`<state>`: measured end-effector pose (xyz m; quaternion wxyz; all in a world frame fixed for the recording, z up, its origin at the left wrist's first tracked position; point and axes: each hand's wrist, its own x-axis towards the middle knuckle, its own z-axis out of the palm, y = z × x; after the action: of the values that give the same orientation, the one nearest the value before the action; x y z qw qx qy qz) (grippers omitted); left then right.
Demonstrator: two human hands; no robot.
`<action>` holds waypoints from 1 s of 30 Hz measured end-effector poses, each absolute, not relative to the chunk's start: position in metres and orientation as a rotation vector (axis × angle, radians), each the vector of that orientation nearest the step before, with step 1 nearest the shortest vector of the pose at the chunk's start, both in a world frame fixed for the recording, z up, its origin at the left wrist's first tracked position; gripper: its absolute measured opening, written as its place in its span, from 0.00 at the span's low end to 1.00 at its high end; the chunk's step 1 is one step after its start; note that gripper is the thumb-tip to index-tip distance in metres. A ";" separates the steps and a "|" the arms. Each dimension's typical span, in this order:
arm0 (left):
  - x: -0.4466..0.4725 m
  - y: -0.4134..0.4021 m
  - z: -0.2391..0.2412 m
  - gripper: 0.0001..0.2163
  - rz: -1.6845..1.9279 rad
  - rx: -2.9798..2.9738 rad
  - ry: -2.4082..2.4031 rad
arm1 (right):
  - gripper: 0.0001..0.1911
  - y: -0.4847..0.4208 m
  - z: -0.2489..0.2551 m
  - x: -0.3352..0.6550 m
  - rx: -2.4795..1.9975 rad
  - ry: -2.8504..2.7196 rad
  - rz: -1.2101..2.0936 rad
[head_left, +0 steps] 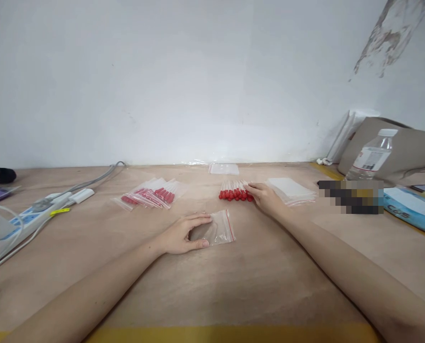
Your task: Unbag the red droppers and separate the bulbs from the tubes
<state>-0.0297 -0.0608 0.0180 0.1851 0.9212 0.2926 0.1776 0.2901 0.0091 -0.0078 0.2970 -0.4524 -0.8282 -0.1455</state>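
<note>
My left hand [184, 234] rests on the wooden table [234, 286], thumb and fingers pinching the open end of a small clear zip bag [220, 228] with a red seal strip. My right hand [266, 197] reaches further back and touches a loose pile of red-tipped droppers [234, 191], fingers curled on the nearest ones. Filled bags of red-tipped droppers [151, 194] lie in a fanned row to the left. A stack of empty clear bags [293, 190] sits just right of my right hand.
Another clear bag [224, 168] lies by the wall. A white power strip with cables [30, 212] occupies the left. At the right stand a plastic water bottle [371, 155], a cardboard sheet [409, 147] and blue-printed packets [410, 209].
</note>
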 end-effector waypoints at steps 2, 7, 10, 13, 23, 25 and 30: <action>-0.030 -0.061 0.018 0.28 0.495 2.599 0.823 | 0.18 0.006 -0.005 0.290 -1.213 -2.232 -0.410; -0.030 -0.061 0.019 0.28 0.495 2.591 0.828 | 0.16 -0.022 0.010 0.272 -1.205 -2.146 -0.452; -0.029 -0.062 0.019 0.27 0.505 2.586 0.829 | 0.13 -0.045 0.015 0.243 -1.165 -2.024 -0.217; -0.029 -0.062 0.019 0.27 0.517 2.595 0.812 | 0.16 -0.061 0.013 0.216 -1.320 -1.981 0.109; -0.028 -0.063 0.019 0.27 0.519 2.607 0.798 | 0.15 -0.061 -0.009 0.204 -1.411 -1.801 0.867; -0.028 -0.064 0.019 0.27 0.523 2.599 0.787 | 0.12 -0.064 -0.007 0.200 -1.363 -1.764 0.896; -0.031 -0.063 0.020 0.22 0.686 2.444 0.883 | 0.11 -0.066 0.012 0.199 -1.163 -1.596 1.074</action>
<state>-0.0306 -0.0633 0.0201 0.2251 0.8859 0.3203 0.2488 0.1992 -0.0658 0.0115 0.4321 -0.4667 -0.6402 0.4309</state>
